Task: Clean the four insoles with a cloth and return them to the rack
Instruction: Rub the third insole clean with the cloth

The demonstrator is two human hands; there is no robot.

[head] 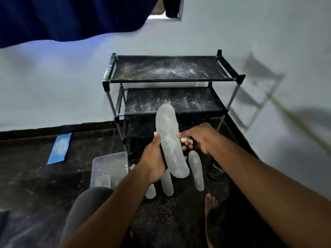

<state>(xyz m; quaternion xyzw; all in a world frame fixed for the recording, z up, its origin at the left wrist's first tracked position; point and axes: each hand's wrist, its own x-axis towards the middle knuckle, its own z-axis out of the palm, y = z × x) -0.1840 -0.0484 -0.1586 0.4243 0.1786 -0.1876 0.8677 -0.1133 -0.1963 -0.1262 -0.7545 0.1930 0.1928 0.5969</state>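
On the dark floor at far left lies a blue strip (60, 148); nearer, a clear plastic tub (107, 169) sits just beside the rack's (168, 80) front leg. All rack shelves in view carry white dust and no insoles.

Left hand (154, 158): fingers curled round the held insole (170, 142) at about mid-length, thumb on its left edge. Long axis near upright, tilted slightly; one rounded end points up toward the rack, the other down toward the floor. Cannot tell heel from toe. Surface shows whitish speckling.

Below it, three more insoles on the floor: one (150, 192) mostly hidden under the left wrist, one (167, 183) next to it, one (196, 170) further right, all lying roughly front to back.

Right hand (198, 138): clenched on a small wad of pale cloth (186, 139), just touching or nearly touching the held insole's right edge.

Judgement: step in hand is wiping the first insole; none returned yet, so task is early. Next move calls for bringing the cloth onto the speckled face and stroking along the long axis, left hand steadying against the push.
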